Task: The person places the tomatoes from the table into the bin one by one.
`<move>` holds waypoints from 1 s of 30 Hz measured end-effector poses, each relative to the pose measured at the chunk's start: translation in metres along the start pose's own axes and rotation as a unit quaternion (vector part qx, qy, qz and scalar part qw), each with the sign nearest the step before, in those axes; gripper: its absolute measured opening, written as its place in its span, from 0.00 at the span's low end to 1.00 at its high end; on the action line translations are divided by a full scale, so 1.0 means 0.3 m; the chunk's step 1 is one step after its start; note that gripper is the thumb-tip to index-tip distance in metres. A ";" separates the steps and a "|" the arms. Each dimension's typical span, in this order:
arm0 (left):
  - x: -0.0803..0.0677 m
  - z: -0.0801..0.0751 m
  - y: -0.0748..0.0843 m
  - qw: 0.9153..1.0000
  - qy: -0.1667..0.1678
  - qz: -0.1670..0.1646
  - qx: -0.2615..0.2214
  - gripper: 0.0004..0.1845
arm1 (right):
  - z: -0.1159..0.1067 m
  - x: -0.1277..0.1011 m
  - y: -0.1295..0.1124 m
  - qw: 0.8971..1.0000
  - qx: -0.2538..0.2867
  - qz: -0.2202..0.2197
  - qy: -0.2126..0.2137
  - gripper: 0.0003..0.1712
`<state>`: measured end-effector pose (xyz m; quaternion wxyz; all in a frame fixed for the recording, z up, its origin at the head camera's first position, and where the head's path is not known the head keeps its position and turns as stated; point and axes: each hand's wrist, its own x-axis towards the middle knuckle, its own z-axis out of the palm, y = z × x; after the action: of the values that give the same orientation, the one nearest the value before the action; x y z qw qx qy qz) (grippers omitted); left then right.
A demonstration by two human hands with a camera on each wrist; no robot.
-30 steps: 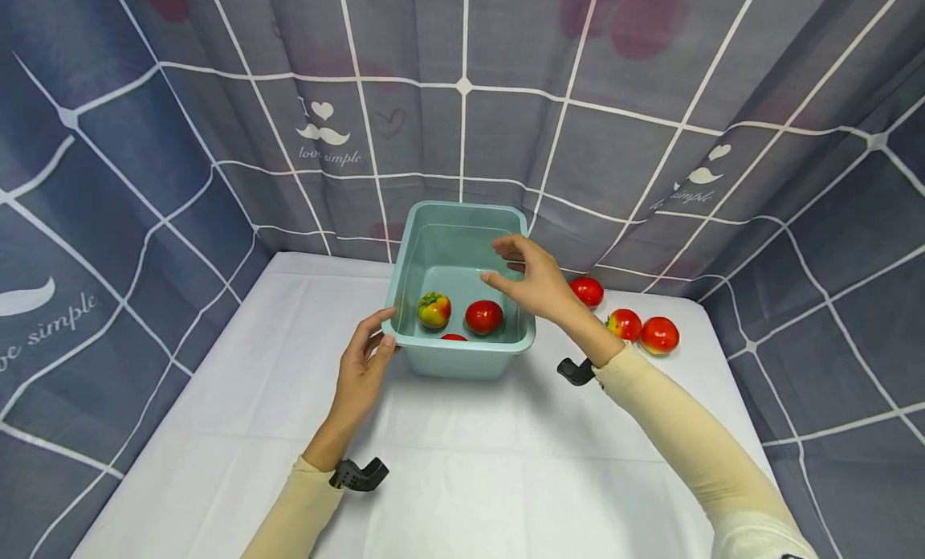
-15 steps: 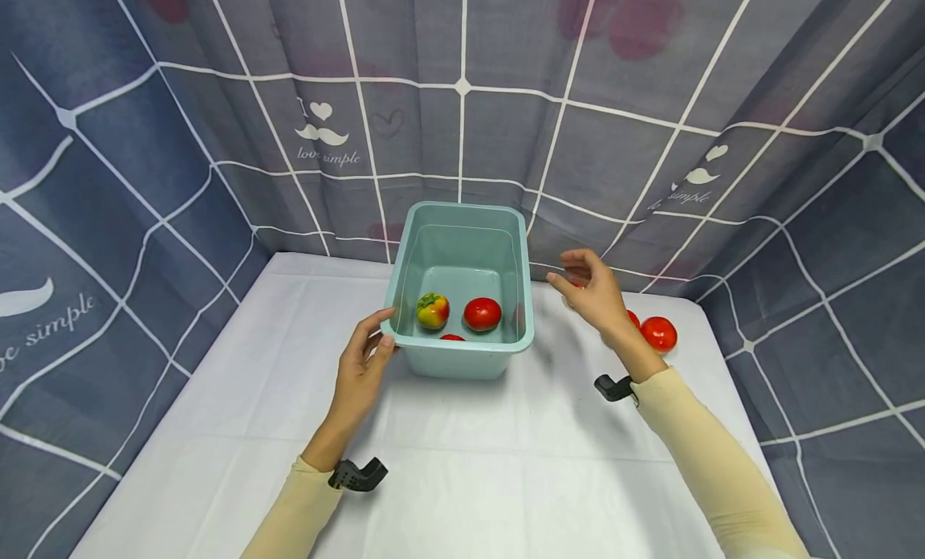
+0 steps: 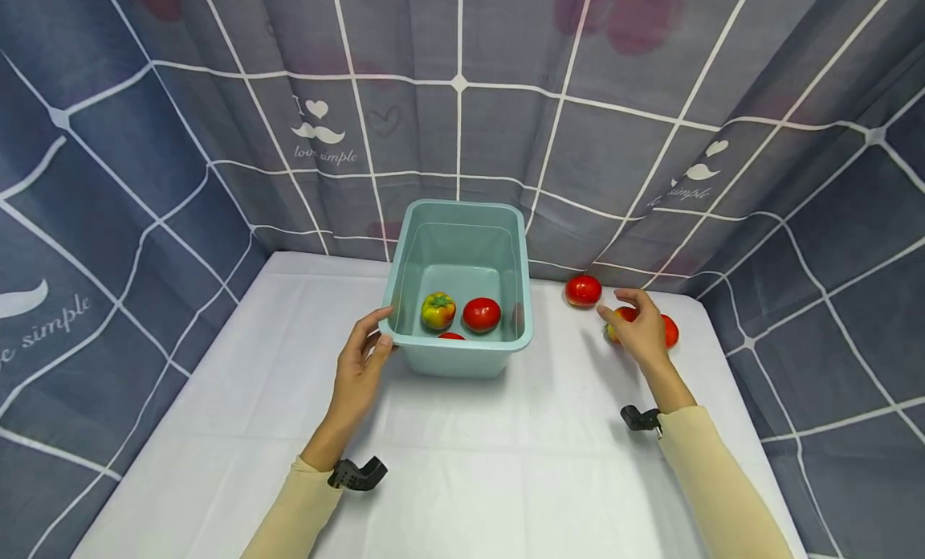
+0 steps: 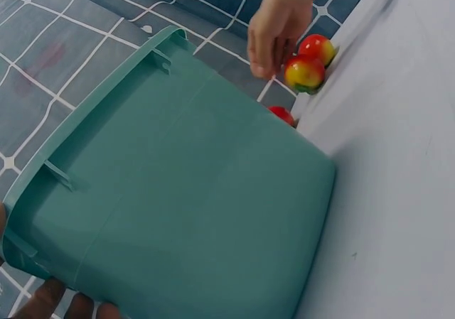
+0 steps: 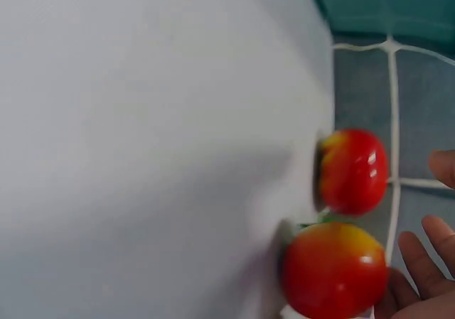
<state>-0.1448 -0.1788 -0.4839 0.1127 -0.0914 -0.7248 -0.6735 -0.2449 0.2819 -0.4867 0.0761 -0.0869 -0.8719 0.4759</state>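
Red-and-yellow tomato, round and glossy, lies on the white tablecloth at the right of the table, largely covered from the head view by the right hand. That hand hovers over it with fingers spread and relaxed; the right wrist view shows the fingertips just beside the fruit but not yet closed on it, and whether they touch it cannot be told. A plain red tomato sits just behind the hand, near the first one, and another red tomato lies a little apart toward the tub. The left hand grips the near left corner of the pale teal rectangular plastic tub, thumb on the rim and fingers on the outer wall. The tub stands upright in the middle of the cloth, near the grey checked curtain. Inside it lie a yellow-green-and-red tomato, a red tomato just beside it, and a third red one mostly hidden by the near wall.
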 end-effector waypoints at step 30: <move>-0.001 -0.001 -0.002 1.000 0.001 -0.008 0.000 0.25 | 0.031 -0.035 0.141 0.998 -0.039 0.046 0.006 0.44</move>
<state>-0.1446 -0.1792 -0.4845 0.1084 -0.0852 -0.7251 -0.6747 -0.2333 0.2944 -0.5279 0.0558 -0.1325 -0.8842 0.4444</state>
